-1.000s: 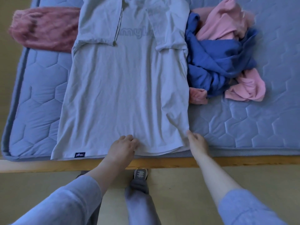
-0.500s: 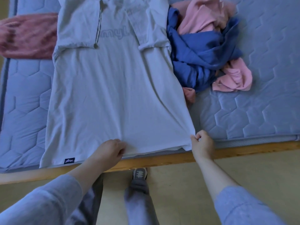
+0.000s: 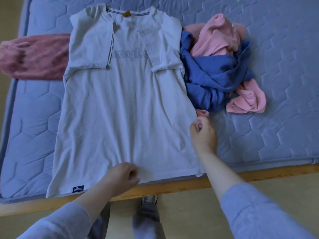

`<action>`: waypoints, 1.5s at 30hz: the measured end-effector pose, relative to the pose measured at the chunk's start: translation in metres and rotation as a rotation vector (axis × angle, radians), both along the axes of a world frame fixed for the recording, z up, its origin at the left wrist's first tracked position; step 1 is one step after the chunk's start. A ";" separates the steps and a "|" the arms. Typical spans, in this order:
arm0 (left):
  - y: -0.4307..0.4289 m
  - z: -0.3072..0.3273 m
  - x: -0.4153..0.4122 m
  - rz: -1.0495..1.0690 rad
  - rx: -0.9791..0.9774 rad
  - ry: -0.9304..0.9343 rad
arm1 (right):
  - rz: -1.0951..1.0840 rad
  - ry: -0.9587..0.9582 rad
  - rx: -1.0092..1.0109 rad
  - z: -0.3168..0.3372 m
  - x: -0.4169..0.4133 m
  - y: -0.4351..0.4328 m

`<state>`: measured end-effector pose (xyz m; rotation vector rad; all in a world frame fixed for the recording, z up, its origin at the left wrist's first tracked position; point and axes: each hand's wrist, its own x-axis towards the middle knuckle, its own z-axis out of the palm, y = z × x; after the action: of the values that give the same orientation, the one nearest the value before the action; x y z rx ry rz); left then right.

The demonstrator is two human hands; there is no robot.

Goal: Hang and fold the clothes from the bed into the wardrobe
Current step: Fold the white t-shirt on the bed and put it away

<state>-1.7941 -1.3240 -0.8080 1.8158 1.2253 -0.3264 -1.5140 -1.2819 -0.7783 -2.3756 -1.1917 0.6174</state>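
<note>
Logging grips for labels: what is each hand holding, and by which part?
Both hold the T-shirt: the left hand grips the bottom hem, mid-width; the right hand pinches the side edge above the hem.

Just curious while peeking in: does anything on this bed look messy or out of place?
Yes: right of the flat T-shirt, a blue garment and a pink garment lie tangled in a crumpled heap, unfolded.

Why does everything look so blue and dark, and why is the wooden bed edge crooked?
Head view: dim, bluish light tints the white T-shirt and the mattress; head view: shadows are soft, with no glare; head view: the wide-angle lens tilts and slightly bows the wooden bed edge; head view: the sleeves at the bottom look a little smeared.
</note>
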 end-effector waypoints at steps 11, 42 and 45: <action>0.110 0.004 0.017 0.091 0.204 -0.081 | -0.190 0.206 -0.175 -0.018 0.009 0.119; 0.421 0.047 -0.052 0.335 0.416 0.043 | 0.343 -0.094 -0.118 0.023 -0.039 0.375; 0.458 0.038 -0.055 0.336 0.488 0.070 | 0.414 -0.213 -0.128 0.012 -0.030 0.406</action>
<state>-1.8496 -0.8659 -0.7702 1.9596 1.7415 0.1138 -1.5435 -0.8763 -0.7664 -2.3572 -1.8136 0.5892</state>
